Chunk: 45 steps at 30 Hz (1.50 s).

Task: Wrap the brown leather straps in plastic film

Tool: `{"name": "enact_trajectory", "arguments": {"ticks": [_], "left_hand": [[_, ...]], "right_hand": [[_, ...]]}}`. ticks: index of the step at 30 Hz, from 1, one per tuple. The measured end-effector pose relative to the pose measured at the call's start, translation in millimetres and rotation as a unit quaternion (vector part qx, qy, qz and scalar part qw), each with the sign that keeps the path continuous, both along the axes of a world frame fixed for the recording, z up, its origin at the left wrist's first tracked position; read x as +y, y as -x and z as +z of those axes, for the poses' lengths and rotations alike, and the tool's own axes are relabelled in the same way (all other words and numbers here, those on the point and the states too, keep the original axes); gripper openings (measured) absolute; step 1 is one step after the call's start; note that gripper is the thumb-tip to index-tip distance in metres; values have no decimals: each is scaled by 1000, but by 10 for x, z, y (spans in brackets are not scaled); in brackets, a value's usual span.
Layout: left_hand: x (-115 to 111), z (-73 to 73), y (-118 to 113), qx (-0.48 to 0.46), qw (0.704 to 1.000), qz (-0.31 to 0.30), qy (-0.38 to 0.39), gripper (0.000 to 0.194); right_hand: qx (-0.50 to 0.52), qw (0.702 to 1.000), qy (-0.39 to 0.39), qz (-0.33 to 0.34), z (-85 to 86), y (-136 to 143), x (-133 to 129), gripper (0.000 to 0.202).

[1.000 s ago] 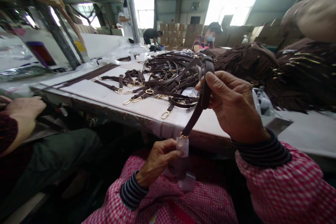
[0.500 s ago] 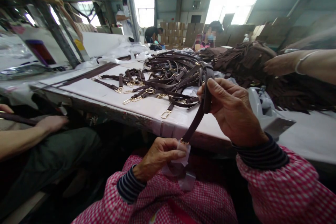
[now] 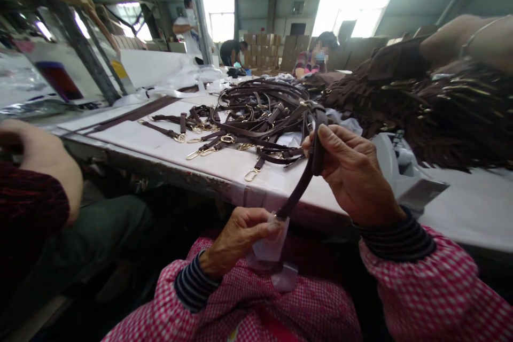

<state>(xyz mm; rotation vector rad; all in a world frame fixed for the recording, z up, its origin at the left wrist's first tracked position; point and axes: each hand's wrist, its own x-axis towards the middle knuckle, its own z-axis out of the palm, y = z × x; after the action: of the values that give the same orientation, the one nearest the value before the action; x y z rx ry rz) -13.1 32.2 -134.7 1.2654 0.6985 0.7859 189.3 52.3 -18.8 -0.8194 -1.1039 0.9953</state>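
Observation:
My right hand (image 3: pixel 352 171) is closed round a dark brown strap (image 3: pixel 298 189), holding its folded upper part just above the table's front edge. From there the strap runs down to my left hand (image 3: pixel 244 238), whose thumb and fingers pinch its lower end together with a piece of clear plastic film (image 3: pixel 272 243). The metal ring at that end is mostly hidden by my fingers. Behind my right hand lies a heap of brown straps (image 3: pixel 256 112) with gold-coloured clasps. One clasp (image 3: pixel 252 173) points toward the table's front edge.
A white tape dispenser (image 3: pixel 404 171) stands right of my right hand. Beyond it is a large pile of brown straps (image 3: pixel 441 112), with another person's arm (image 3: pixel 473 43) over it. At left sits a co-worker (image 3: pixel 44 181). Stacked cartons (image 3: pixel 262 51) stand at the back.
The plastic film has shifted slightly in my left fingers, and the ring is now more covered. The co-worker's arm at left has lifted; the arm at right has moved upward with some straps.

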Motion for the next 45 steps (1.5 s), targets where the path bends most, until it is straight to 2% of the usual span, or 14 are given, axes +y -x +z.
{"name": "enact_trajectory", "arguments": {"ticks": [3,9,13,17,21,26,30,37,45], "left_hand": [[-37,-20,-39,-23,999,-5,22,40],[-147,-69,-146,-85,991,-46,95,35],[-164,-54,-172,-59,991,-35,112,53],[-141,-112,-194,-15,996,-2,82,46],[-119,-160,-235,-2,999,45,5,32],[-117,-79,-271,34,994,80,-65,21],[-121,-18,-299,48,992,68,-100,17],[-139,-3,-346,19,997,49,-64,35],[-157,44,-371,27,999,30,-35,36]], "right_hand": [[14,1000,-7,-9,-5,-3,7,26],[16,1000,4,-20,-62,-33,10,27],[31,999,12,-28,-135,-54,12,26],[48,998,22,-18,-187,-63,-33,25],[73,996,44,11,-245,-60,-119,22],[67,995,62,36,-352,-57,-187,20],[48,995,79,45,-394,-74,-227,22],[35,992,95,74,-444,-77,-337,19],[34,985,135,100,-553,-3,-434,19]]}}
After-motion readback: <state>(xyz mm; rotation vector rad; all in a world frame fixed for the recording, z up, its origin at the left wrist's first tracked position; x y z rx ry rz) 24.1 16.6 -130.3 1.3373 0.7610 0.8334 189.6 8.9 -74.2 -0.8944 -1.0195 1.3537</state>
